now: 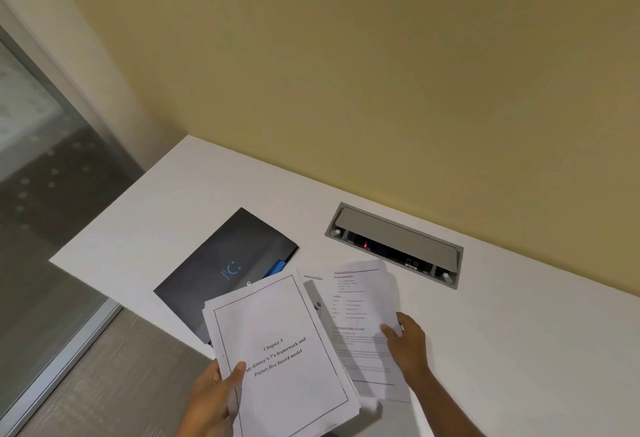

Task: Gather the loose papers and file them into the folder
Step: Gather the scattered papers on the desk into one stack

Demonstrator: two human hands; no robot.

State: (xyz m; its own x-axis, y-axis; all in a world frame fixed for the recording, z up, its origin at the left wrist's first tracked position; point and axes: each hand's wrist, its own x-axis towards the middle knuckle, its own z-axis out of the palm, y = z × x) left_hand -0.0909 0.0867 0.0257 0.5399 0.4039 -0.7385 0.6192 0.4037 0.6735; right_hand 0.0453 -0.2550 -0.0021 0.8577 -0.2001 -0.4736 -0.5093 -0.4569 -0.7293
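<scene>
Left hand [216,390] grips stack [280,353]; right hand [407,339] on sheet [360,315].

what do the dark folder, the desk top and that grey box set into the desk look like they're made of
Dark grey folder: probably matte plastic or coated card, going by its soft sheen and thin flat edges.
White desk top: looks like smooth matte laminate, uniform with no grain; the core is hidden.
Grey recessed cable box: its flap has an even satin grey finish, so brushed metal or painted plastic; I cannot tell which.

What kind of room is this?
Probably an office or study room: a white desk with a built-in power socket box, a dark folder, and printed papers.
</scene>
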